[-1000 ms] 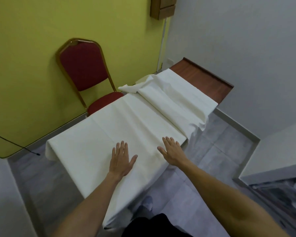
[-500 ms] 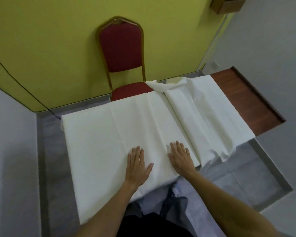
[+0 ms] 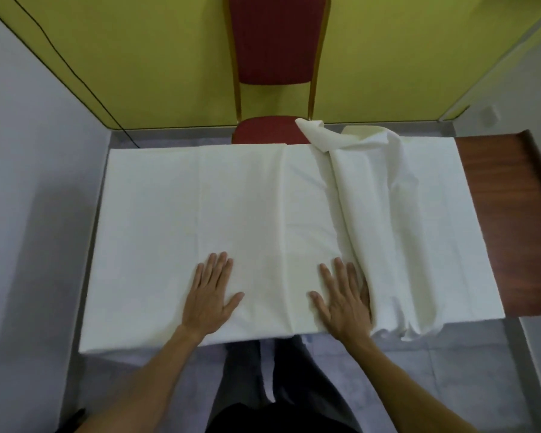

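Note:
A white cloth [image 3: 241, 198] is spread over a long wooden table [image 3: 509, 220] and hangs off its near and left edges. A bunched fold of the cloth [image 3: 369, 195] runs from the far edge to the near edge on the right side. My left hand [image 3: 211, 296] lies flat on the smooth part near the front edge, fingers straight and together. My right hand [image 3: 344, 298] lies flat too, its outer edge against the bunched fold.
A red chair with a gold frame [image 3: 275, 57] stands behind the table against the yellow wall. A black cable [image 3: 75, 70] runs down that wall to the floor. Bare brown tabletop shows at the right end. Grey walls close in on the left and right.
The view has swung left, so the table now lies square in front of me. Both hands stay flat on the cloth, now slightly farther apart.

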Available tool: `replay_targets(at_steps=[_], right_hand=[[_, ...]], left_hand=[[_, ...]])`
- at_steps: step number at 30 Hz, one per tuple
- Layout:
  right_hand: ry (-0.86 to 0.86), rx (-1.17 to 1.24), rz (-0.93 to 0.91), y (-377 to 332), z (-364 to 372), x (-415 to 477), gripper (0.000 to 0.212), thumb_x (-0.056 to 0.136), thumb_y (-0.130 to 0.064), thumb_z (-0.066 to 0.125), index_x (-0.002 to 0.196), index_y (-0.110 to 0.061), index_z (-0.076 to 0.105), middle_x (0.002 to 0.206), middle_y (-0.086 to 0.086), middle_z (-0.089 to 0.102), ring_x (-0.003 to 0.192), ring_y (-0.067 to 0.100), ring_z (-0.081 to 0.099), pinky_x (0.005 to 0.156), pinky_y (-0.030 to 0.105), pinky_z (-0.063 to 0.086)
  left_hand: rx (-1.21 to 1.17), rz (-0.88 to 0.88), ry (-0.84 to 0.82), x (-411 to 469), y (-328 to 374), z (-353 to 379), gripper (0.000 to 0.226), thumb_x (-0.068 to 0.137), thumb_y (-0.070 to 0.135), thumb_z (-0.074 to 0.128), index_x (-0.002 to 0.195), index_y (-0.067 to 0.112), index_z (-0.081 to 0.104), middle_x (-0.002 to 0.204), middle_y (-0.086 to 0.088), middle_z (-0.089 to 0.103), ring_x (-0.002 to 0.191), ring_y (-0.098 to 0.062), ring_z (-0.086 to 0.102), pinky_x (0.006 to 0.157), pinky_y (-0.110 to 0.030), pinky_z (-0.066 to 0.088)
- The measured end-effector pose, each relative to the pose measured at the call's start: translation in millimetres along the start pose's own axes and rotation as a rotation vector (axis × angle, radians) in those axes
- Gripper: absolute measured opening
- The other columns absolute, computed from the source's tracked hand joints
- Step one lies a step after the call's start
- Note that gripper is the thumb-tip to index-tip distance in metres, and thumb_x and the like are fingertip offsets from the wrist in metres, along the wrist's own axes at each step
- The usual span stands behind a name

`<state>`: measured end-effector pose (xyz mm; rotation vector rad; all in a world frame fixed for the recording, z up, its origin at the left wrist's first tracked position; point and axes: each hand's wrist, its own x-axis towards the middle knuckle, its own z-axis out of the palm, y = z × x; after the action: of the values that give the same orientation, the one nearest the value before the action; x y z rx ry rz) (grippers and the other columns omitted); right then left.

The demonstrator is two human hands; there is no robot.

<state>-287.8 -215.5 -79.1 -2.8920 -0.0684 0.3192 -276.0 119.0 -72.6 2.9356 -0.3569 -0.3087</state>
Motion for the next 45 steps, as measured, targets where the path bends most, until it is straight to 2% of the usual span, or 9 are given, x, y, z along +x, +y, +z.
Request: replay_targets(at_steps=[4,11,15,19,24,30,37,42,45], right_hand=[[-0.007,-0.036,0.033,45,-18,1,0.069,0.096,-0.069,0.026,0.157,-0.036,0.022,0.168,0.0,0.009,0.154,0.026,0.007,0.122,0.037,-0.004],[-0.04,-0.111,0.059,125,-38,4,0.073,0.094,-0.073,0.018,0.158,-0.039,0.011,0.168,-0.003,-0.002,0.155,0.024,0.001,0.121,0.054,0.012],[0.022,-0.086,0.1,99,-40,12,0.081,0.093,-0.072,0.025,0.156,-0.021,0.027,0.165,0.01,0.017,0.153,0.032,0.014,0.12,0.055,0.021],[0.061,-0.027,0.022,49,-36,37,0.079,0.094,-0.065,0.037,0.154,-0.014,0.027,0.162,0.015,0.024,0.152,0.035,0.016,0.121,0.059,0.011],[0.036,0.0,-0.058,14,-26,76,0.076,0.098,-0.064,0.028,0.158,-0.019,0.018,0.166,0.012,0.013,0.153,0.032,0.008,0.122,0.06,0.006],[0.025,-0.065,-0.054,31,-19,80,0.076,0.097,-0.068,0.023,0.159,-0.032,0.0,0.168,0.002,-0.009,0.154,0.026,-0.009,0.121,0.061,0.0],[0.025,-0.063,0.025,33,-17,80,0.079,0.095,-0.073,0.028,0.159,-0.036,0.0,0.168,-0.001,-0.007,0.154,0.026,-0.008,0.12,0.063,0.003],[0.011,-0.021,0.001,35,-23,80,0.078,0.098,-0.068,0.027,0.16,-0.025,0.009,0.168,0.006,0.003,0.155,0.029,0.002,0.122,0.059,0.005],[0.011,-0.066,-0.056,63,-30,82,0.074,0.101,-0.063,0.03,0.16,-0.026,0.006,0.168,0.003,0.001,0.155,0.025,-0.002,0.123,0.055,0.007]], left_hand=[[0.019,-0.01,-0.008,0,-1,1,0.078,0.096,0.057,0.036,0.154,0.007,0.022,0.164,-0.009,0.012,0.151,-0.028,0.008,0.12,-0.053,0.017],[0.025,-0.049,-0.006,-5,-9,-3,0.078,0.096,0.056,0.034,0.154,0.007,0.019,0.164,-0.009,0.01,0.151,-0.028,0.007,0.12,-0.052,0.017],[0.042,-0.061,0.002,-20,-27,-5,0.078,0.096,0.057,0.033,0.154,0.006,0.021,0.164,-0.009,0.012,0.151,-0.029,0.01,0.119,-0.053,0.02],[0.057,-0.049,-0.008,-37,-43,-6,0.08,0.096,0.058,0.031,0.154,0.005,0.019,0.164,-0.01,0.01,0.151,-0.03,0.01,0.117,-0.056,0.022],[-0.043,-0.052,0.068,-4,-8,-6,0.082,0.094,0.059,0.039,0.151,0.001,0.027,0.162,-0.016,0.015,0.15,-0.033,0.011,0.12,-0.055,0.012],[-0.043,-0.093,0.02,56,34,7,0.083,0.096,0.063,0.031,0.155,0.007,0.015,0.164,-0.012,0.006,0.152,-0.029,0.002,0.121,-0.054,0.01],[-0.027,-0.073,0.002,54,30,4,0.083,0.096,0.064,0.029,0.155,0.008,0.014,0.164,-0.01,0.004,0.152,-0.028,0.001,0.121,-0.053,0.012],[-0.048,-0.082,0.024,63,43,-2,0.087,0.094,0.065,0.031,0.154,0.004,0.015,0.164,-0.013,0.006,0.152,-0.029,0.001,0.121,-0.053,0.009],[-0.062,-0.08,0.021,73,53,1,0.088,0.094,0.065,0.03,0.155,0.004,0.012,0.164,-0.011,0.005,0.152,-0.026,0.002,0.121,-0.05,0.012]])
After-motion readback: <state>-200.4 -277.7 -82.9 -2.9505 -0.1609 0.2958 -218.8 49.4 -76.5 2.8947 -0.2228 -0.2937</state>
